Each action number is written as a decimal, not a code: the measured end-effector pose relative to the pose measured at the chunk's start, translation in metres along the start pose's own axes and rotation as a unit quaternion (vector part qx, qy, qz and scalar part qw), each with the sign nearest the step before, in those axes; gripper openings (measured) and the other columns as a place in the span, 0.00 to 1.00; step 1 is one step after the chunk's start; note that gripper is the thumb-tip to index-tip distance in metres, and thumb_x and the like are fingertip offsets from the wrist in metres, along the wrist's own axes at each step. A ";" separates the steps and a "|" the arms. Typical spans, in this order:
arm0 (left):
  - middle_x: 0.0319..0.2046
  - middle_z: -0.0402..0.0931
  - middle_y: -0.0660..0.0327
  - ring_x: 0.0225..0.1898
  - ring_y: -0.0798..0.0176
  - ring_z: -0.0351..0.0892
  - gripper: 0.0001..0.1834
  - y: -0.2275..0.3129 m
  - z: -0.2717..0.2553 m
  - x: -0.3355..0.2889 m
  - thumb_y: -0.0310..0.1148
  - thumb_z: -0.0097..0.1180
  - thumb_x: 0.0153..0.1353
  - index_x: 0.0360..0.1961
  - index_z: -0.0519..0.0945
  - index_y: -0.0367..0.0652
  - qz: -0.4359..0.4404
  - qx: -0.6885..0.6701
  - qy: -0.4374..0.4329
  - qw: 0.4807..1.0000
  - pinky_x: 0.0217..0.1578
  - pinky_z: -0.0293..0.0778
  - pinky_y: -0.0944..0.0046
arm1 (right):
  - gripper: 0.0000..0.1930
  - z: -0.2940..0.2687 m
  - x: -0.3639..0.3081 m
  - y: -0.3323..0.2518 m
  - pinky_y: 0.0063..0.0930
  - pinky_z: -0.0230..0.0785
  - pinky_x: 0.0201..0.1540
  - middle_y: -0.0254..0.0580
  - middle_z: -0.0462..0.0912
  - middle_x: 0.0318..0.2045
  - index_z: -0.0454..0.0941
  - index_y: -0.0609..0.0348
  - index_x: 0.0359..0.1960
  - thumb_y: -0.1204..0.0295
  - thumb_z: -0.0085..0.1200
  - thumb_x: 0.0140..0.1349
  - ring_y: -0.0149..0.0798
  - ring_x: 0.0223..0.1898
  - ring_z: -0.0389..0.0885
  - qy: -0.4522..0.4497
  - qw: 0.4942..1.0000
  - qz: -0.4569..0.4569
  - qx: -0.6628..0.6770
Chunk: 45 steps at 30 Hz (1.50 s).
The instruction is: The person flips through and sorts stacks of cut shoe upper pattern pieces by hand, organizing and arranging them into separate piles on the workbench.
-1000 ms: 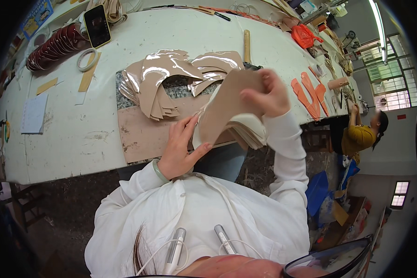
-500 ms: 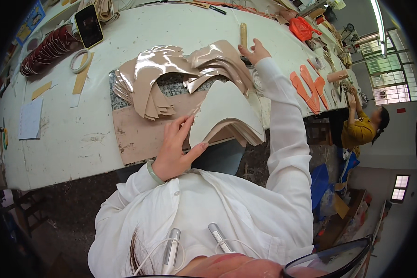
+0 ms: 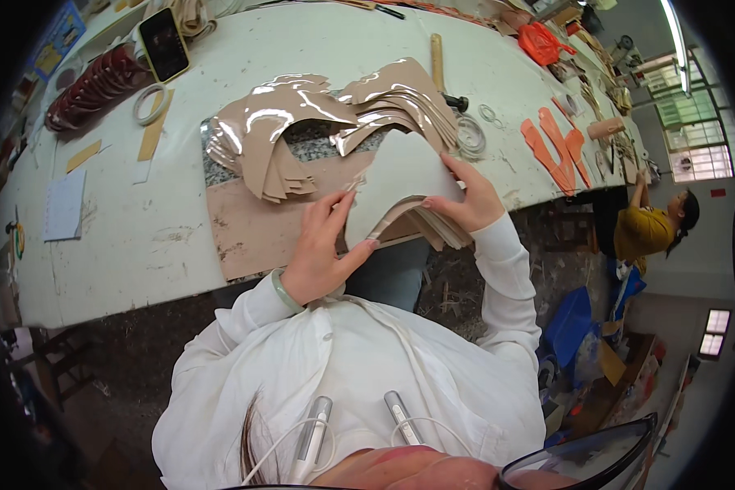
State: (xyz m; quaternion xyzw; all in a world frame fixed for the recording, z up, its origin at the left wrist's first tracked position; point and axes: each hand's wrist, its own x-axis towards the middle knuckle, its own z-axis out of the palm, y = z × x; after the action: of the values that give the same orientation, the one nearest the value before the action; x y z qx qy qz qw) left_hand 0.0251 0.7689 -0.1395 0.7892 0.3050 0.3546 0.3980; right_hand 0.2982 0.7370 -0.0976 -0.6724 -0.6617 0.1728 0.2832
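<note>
A stack of curved leather-like pieces [image 3: 400, 175], pale grey side up, lies over the near edge of the table. Its layered near edge arches and fans out. My right hand [image 3: 478, 200] grips the stack's right side, thumb at the near edge and fingers over the top. At the left side, my left hand [image 3: 314, 249] holds it between thumb and fingers. Beyond it, fanned glossy beige pieces [image 3: 273, 110] and a second glossy fan [image 3: 400, 94] rest on a speckled stone slab [image 3: 218, 167] and a brownish board [image 3: 249, 233].
A hammer [image 3: 438, 65] lies behind the right fan, beside a coil of clear cord [image 3: 470, 137]. Orange pieces [image 3: 551, 147] lie to the right. A phone [image 3: 164, 45], tape roll [image 3: 149, 106] and dark red rolled bundle [image 3: 98, 90] are left. A person in yellow [image 3: 649, 229] works at far right.
My right hand has come back from beside the hammer to the stack's right side and closed on it. The hammer's head now shows. My left hand stays at the stack's left side.
</note>
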 end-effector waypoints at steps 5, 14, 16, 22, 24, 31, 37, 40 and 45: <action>0.56 0.62 0.51 0.52 0.50 0.61 0.35 0.001 -0.001 -0.002 0.38 0.63 0.52 0.59 0.66 0.33 0.019 -0.001 -0.001 1.000 0.53 0.61 0.57 | 0.40 -0.001 0.003 -0.002 0.30 0.68 0.54 0.52 0.77 0.50 0.70 0.70 0.55 0.62 0.73 0.41 0.45 0.50 0.76 -0.018 0.995 0.084 0.057; 0.55 0.64 0.52 0.51 0.51 0.61 0.35 -0.006 -0.002 -0.005 0.38 0.64 0.51 0.59 0.67 0.35 -0.001 0.007 0.001 1.000 0.53 0.62 0.58 | 0.41 0.002 0.014 0.002 0.29 0.68 0.54 0.54 0.77 0.50 0.69 0.69 0.57 0.62 0.73 0.40 0.45 0.50 0.77 0.020 0.992 0.100 0.071; 0.54 0.64 0.53 0.51 0.51 0.61 0.35 -0.006 -0.001 -0.002 0.38 0.64 0.51 0.59 0.67 0.36 -0.003 0.006 0.004 1.000 0.53 0.62 0.58 | 0.41 0.002 0.014 0.002 0.29 0.68 0.54 0.54 0.77 0.50 0.69 0.69 0.56 0.62 0.73 0.40 0.45 0.50 0.77 0.025 0.991 0.107 0.076; 0.51 0.68 0.54 0.50 0.54 0.62 0.31 -0.007 0.008 0.010 0.35 0.61 0.53 0.58 0.68 0.37 -0.039 -0.046 0.048 0.997 0.52 0.62 0.60 | 0.41 0.001 0.014 -0.002 0.29 0.68 0.53 0.53 0.77 0.50 0.69 0.68 0.56 0.64 0.73 0.40 0.45 0.49 0.77 0.057 0.991 0.097 0.070; 0.50 0.69 0.55 0.50 0.55 0.63 0.29 -0.013 0.013 0.013 0.34 0.59 0.53 0.57 0.68 0.37 -0.064 -0.090 0.058 0.992 0.52 0.62 0.60 | 0.40 0.002 0.014 -0.005 0.29 0.69 0.53 0.53 0.77 0.50 0.70 0.67 0.56 0.64 0.73 0.40 0.45 0.49 0.77 0.070 0.992 0.092 0.043; 0.49 0.69 0.55 0.49 0.54 0.63 0.25 -0.012 0.023 0.012 0.31 0.55 0.55 0.55 0.68 0.38 -0.109 -0.139 0.082 0.981 0.51 0.62 0.61 | 0.37 0.006 0.012 -0.016 0.29 0.69 0.51 0.51 0.77 0.50 0.71 0.65 0.55 0.67 0.73 0.41 0.43 0.48 0.77 0.161 0.986 0.007 -0.048; 0.50 0.68 0.57 0.47 0.57 0.64 0.26 -0.021 0.029 0.007 0.30 0.56 0.56 0.56 0.68 0.39 -0.065 -0.077 0.117 0.988 0.50 0.63 0.63 | 0.32 -0.014 0.023 -0.043 0.25 0.72 0.45 0.46 0.82 0.39 0.72 0.65 0.54 0.72 0.70 0.44 0.38 0.39 0.79 0.128 0.975 0.075 0.165; 0.49 0.68 0.57 0.47 0.57 0.64 0.25 -0.022 0.029 0.007 0.30 0.56 0.56 0.56 0.68 0.39 -0.069 -0.086 0.128 0.986 0.50 0.63 0.64 | 0.29 -0.030 0.037 -0.056 0.22 0.73 0.40 0.46 0.82 0.35 0.73 0.68 0.50 0.73 0.70 0.45 0.36 0.34 0.80 0.135 0.957 0.107 0.232; 0.51 0.68 0.56 0.48 0.58 0.65 0.25 -0.015 0.019 0.011 0.31 0.57 0.56 0.56 0.68 0.38 -0.049 -0.069 0.088 0.993 0.50 0.63 0.65 | 0.26 -0.035 0.076 -0.096 0.19 0.73 0.36 0.48 0.82 0.35 0.73 0.70 0.47 0.72 0.70 0.46 0.35 0.32 0.79 0.156 0.953 0.023 0.260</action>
State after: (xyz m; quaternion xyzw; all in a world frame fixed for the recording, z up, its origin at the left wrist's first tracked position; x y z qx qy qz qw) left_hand 0.0434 0.7766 -0.1569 0.7100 0.3519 0.4230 0.4395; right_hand 0.2485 0.8036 -0.0015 -0.6090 -0.5261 0.2384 0.5437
